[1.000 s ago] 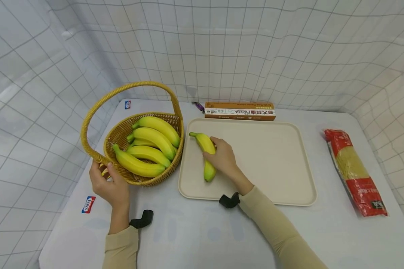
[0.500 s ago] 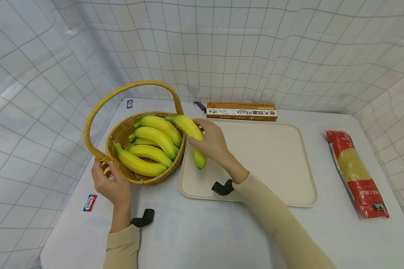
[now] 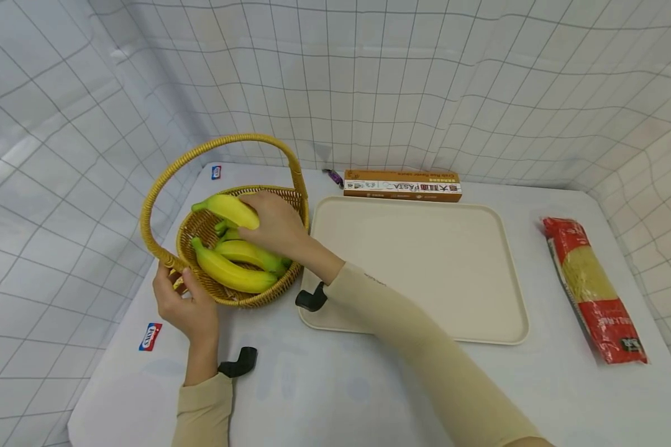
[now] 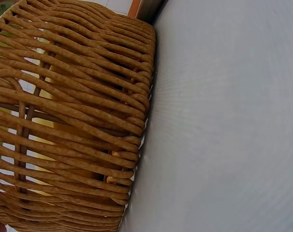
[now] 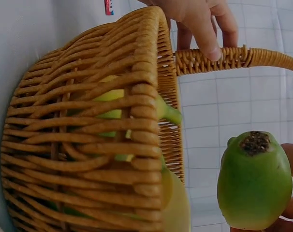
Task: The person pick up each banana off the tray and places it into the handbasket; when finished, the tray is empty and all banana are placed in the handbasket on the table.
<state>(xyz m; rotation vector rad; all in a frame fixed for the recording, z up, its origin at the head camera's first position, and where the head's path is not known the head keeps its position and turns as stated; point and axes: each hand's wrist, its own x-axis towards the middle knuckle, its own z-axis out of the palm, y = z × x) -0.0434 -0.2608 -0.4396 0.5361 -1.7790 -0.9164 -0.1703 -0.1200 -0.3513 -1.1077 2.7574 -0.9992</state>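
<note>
My right hand (image 3: 279,225) grips a yellow banana (image 3: 227,209) with a green stem above the wicker basket (image 3: 246,303). In the right wrist view the banana's dark-tipped green end (image 5: 254,181) faces the camera, beyond the basket rim. Several more bananas (image 3: 232,271) lie in the basket, some hidden under my right hand. At the basket's left side my left hand (image 3: 187,307) holds the lower end of the arched handle (image 3: 159,180). The right wrist view shows the left fingers on the handle (image 5: 209,60). Only the basket's woven wall (image 4: 64,106) fills the left wrist view's left half.
Right of the basket lies a cream tray (image 3: 414,267). A pasta box (image 3: 402,185) and a small purple-wrapped item (image 3: 333,177) sit behind it. A red and yellow packet (image 3: 594,288) is at the far right. Gridded white cloth (image 3: 391,81) hangs around the table.
My right hand has lifted the banana off the tray and carried it left over the basket. My left hand stays on the handle.
</note>
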